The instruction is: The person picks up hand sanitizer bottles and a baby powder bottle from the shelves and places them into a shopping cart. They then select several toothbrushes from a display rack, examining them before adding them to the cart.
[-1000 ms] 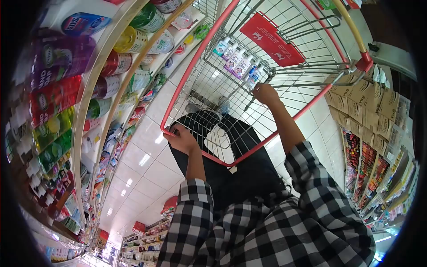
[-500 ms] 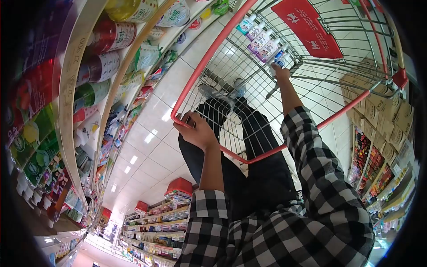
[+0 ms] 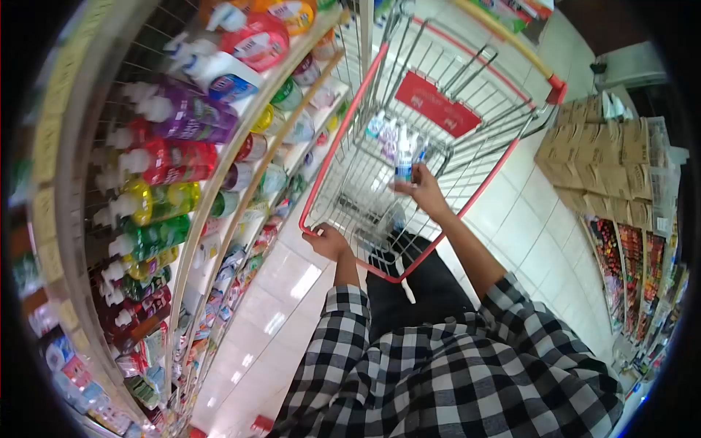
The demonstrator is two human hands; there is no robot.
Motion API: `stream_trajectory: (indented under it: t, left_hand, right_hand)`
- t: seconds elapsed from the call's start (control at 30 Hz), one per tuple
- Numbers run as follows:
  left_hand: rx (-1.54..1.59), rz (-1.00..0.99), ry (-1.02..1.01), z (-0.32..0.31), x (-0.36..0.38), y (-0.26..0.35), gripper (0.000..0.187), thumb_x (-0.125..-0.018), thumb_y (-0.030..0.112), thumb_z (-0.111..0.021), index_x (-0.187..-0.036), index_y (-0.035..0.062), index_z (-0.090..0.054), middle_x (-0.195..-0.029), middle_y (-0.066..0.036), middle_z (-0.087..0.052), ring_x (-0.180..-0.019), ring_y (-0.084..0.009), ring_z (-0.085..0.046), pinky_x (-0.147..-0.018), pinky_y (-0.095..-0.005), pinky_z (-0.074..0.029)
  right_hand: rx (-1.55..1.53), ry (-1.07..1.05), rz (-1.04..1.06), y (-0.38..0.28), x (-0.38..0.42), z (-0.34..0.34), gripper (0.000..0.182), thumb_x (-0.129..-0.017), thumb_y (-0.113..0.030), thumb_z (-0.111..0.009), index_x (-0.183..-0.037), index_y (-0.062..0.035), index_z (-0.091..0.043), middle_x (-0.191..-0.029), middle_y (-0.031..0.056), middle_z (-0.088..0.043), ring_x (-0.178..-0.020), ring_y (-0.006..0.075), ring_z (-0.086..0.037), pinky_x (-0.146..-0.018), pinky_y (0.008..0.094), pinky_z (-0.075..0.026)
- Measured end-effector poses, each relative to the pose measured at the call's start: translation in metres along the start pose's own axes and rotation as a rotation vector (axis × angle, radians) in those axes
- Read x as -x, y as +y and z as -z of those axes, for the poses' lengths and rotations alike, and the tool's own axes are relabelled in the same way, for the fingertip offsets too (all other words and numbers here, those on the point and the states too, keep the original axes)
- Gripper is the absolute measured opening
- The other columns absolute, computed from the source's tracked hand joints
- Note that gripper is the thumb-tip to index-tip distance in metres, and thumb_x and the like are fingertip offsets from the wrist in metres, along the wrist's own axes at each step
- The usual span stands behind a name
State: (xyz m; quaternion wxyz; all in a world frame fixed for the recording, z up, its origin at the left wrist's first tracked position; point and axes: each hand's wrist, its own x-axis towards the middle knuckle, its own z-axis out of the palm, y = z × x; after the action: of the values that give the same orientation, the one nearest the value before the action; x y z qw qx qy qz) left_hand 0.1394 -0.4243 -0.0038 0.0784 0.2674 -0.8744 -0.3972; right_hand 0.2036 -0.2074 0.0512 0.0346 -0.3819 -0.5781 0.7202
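A metal shopping cart (image 3: pixel 467 212) with a red rim stands in front of me. My left hand (image 3: pixel 328 242) has its fingers wrapped around the rim at the near left corner. Inside the basket, my right hand (image 3: pixel 426 193) is closed at the lower end of a white bottle with a blue label (image 3: pixel 403 164). Its thumb and fingers are bent around the bottle's base. Farther into the basket stand other bottles, among them a teal-and-white bottle (image 3: pixel 375 125) and a purple-and-white bottle (image 3: pixel 389 140).
Shelves on the left carry pump bottles, including a purple bottle (image 3: pixel 193 109) and a red bottle (image 3: pixel 179 160). Cardboard boxes (image 3: pixel 599 157) are stacked to the right, above colourful packets (image 3: pixel 621 270). A red sign (image 3: pixel 438 104) hangs on the cart. Pale tiles (image 3: pixel 504 226) cover the floor.
The view has shifted along the aisle, bringing the pump bottles closer. My right hand has drawn back toward me inside the basket with the white bottle. My left hand stays on the rim.
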Motion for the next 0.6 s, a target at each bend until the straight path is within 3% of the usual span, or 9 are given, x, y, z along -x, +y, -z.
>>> stream_trajectory:
  t: [0.03,0.1,0.17,0.2,0.23,0.3,0.4,0.5,0.6]
  left_hand:
    - [0.037,0.0,0.015,-0.006,-0.003,-0.003,0.022,-0.084,0.012,-0.05,-0.101,-0.0019,-0.046,-0.075,-0.024,-0.06,-0.063,-0.037,-0.06,-0.054,-0.0421,-0.047]
    - [-0.154,-0.065,-0.044,-0.003,-0.007,-0.015,0.024,-0.084,0.013,-0.052,-0.103,-0.0021,-0.046,-0.077,-0.026,-0.061,-0.067,-0.0429,-0.061,-0.058,-0.0463,-0.048]
    - [-0.008,-0.08,-0.092,-0.013,-0.027,-0.052,0.032,-0.084,0.008,-0.049,-0.114,-0.0026,-0.045,-0.093,-0.03,-0.061,-0.085,-0.0478,-0.06,-0.073,-0.0498,-0.048]
    - [0.057,-0.113,-0.122,-0.025,-0.039,-0.076,0.035,-0.084,0.006,-0.048,-0.118,-0.0024,-0.044,-0.099,-0.031,-0.06,-0.091,-0.0485,-0.059,-0.079,-0.0499,-0.047]
    - [0.059,-0.15,-0.19,-0.005,-0.036,-0.052,0.037,-0.083,0.002,-0.046,-0.12,-0.0043,-0.044,-0.11,-0.034,-0.056,-0.109,-0.0479,-0.052,-0.092,-0.0484,-0.043]
    - [-0.178,-0.406,-0.226,-0.015,-0.055,-0.093,0.043,-0.087,0.014,-0.058,-0.122,-0.0075,-0.046,-0.119,-0.031,-0.052,-0.115,-0.0459,-0.046,-0.103,-0.046,-0.034]
    - [-0.034,-0.361,-0.463,0.025,-0.068,-0.086,0.083,-0.078,0.041,-0.073,-0.132,-0.0125,-0.039,-0.127,-0.032,-0.049,-0.119,-0.043,-0.047,-0.104,-0.0438,-0.037]
    - [-0.097,-0.09,-0.364,0.036,-0.042,-0.094,0.089,-0.076,0.053,-0.072,-0.129,-0.012,-0.043,-0.12,-0.034,-0.052,-0.112,-0.0434,-0.052,-0.098,-0.045,-0.042]
    - [-0.103,0.051,-0.26,0.017,0.012,-0.105,0.078,-0.079,0.053,-0.068,-0.12,-0.0106,-0.049,-0.107,-0.033,-0.058,-0.099,-0.0433,-0.059,-0.087,-0.0459,-0.047]
  right_hand:
    - [0.075,-0.042,0.02,-0.018,0.015,-0.002,0.051,-0.076,-0.004,-0.077,-0.115,0.0007,-0.043,-0.101,0.0104,-0.059,-0.097,0.0175,-0.059,-0.086,0.0306,-0.049]
    - [0.092,-0.076,0.123,-0.049,0.047,-0.002,0.064,-0.077,0.0,-0.075,-0.128,-0.0005,-0.036,-0.107,0.0126,-0.057,-0.098,0.0197,-0.059,-0.087,0.0336,-0.05]
    - [-0.027,-0.185,0.126,-0.085,0.078,-0.009,0.076,-0.077,0.003,-0.073,-0.138,-0.0035,-0.027,-0.114,0.0137,-0.054,-0.103,0.021,-0.057,-0.087,0.035,-0.05]
    - [-0.066,-0.193,0.205,-0.091,0.082,-0.005,0.086,-0.073,-0.011,-0.082,-0.14,-0.0011,-0.029,-0.111,0.0127,-0.056,-0.103,0.0208,-0.055,-0.087,0.0325,-0.047]
    - [-0.006,-0.238,0.181,-0.105,0.086,0.003,0.086,-0.073,-0.009,-0.081,-0.141,-0.0045,-0.028,-0.114,0.0128,-0.055,-0.104,0.0209,-0.054,-0.089,0.0335,-0.045]
    - [0.069,-0.273,0.241,-0.144,0.102,0.019,0.084,-0.072,-0.007,-0.08,-0.14,-0.0074,-0.03,-0.117,0.0125,-0.054,-0.105,0.0209,-0.054,-0.091,0.034,-0.043]
    - [-0.053,-0.356,0.394,-0.163,0.09,0.035,0.079,-0.075,-0.002,-0.076,-0.136,-0.0086,-0.027,-0.119,0.0119,-0.053,-0.109,0.02,-0.052,-0.092,0.0345,-0.044]
    - [-0.018,-0.354,0.493,-0.196,0.075,0.058,0.076,-0.075,0.007,-0.067,-0.135,-0.0078,-0.022,-0.113,0.0103,-0.051,-0.107,0.0181,-0.052,-0.094,0.0338,-0.043]
    - [-0.127,-0.438,0.353,-0.217,0.059,0.084,0.057,-0.088,-0.01,-0.059,-0.134,-0.0075,-0.026,-0.11,0.0082,-0.051,-0.103,0.0175,-0.054,-0.093,0.034,-0.044]
